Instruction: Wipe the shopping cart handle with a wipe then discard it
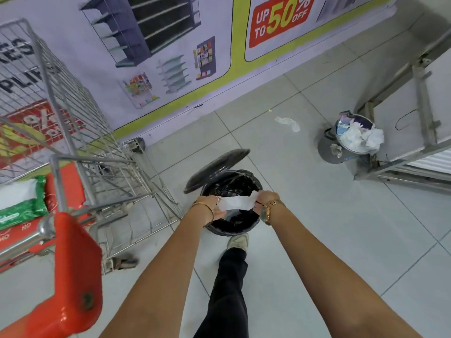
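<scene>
A white wipe (236,201) is stretched between my two hands directly above a black pedal bin (214,230) lined with a black bag. Its lid (214,168) stands raised, and my foot (238,241) rests at its base. My left hand (213,207) pinches the wipe's left end and my right hand (266,198), with a gold watch on the wrist, pinches its right end. The shopping cart (80,132) stands to the left, and its orange handle (73,272) is at the lower left, away from both hands.
A green pack of wipes (22,203) lies in the cart's child seat. A second grey bin (351,142) overflowing with white tissue stands at the right beside a metal frame (419,98). A crumpled tissue (288,123) lies on the tiled floor. A banner wall (170,57) runs behind.
</scene>
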`<state>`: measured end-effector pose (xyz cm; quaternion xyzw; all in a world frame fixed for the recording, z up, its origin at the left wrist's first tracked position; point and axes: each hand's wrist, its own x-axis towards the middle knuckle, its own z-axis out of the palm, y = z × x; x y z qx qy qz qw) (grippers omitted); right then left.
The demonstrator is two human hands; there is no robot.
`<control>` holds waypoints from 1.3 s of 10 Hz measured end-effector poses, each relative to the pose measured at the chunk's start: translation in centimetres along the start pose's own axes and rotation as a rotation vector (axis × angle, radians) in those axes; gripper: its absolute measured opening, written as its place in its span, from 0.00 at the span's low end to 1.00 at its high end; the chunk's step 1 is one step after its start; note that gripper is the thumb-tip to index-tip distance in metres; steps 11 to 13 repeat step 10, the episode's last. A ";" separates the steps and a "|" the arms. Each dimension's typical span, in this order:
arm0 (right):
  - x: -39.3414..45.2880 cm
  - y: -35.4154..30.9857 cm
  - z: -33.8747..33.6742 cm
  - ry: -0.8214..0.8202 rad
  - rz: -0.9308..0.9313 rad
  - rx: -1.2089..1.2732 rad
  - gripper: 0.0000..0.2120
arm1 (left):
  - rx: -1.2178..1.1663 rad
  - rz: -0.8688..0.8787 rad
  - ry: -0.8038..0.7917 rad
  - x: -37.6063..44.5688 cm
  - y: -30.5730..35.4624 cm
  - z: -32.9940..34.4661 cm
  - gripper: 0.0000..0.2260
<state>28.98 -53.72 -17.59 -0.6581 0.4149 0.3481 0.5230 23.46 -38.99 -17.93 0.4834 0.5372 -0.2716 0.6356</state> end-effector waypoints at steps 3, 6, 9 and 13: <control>-0.4 -1.0 -1.1 -0.161 -0.064 -0.060 0.21 | 0.663 0.279 0.179 -0.9 1.6 1.1 0.09; -8.3 -2.0 -3.4 -0.188 -0.240 -0.129 0.27 | 0.698 0.556 0.246 -8.5 1.6 1.6 0.22; -21.0 4.6 -8.6 0.352 -1.162 -0.694 0.36 | 0.915 1.221 0.489 -21.6 -5.6 -2.0 0.32; -23.7 5.8 -9.5 0.555 -1.315 -0.847 0.37 | 0.929 1.380 0.588 -24.2 -7.1 -3.1 0.32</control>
